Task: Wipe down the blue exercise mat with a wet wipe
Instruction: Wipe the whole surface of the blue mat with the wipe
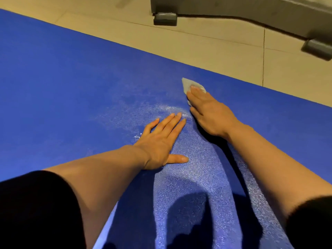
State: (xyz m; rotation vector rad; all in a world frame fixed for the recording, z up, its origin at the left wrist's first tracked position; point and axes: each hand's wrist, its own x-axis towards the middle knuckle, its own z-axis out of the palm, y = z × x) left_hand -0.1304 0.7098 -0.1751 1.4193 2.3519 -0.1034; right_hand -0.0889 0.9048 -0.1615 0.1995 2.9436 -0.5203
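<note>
Head view: left hand (159,141) flat, fingers spread on blue mat (62,83). Right hand (208,112) flat, fingers pressing wet wipe (188,84), frame center-right. Mat's long axis runs upper left to lower right.

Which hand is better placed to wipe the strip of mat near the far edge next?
The right hand. It already presses the wet wipe flat on the blue mat, close to the far edge. The left hand lies flat nearer, with no wipe.
</note>
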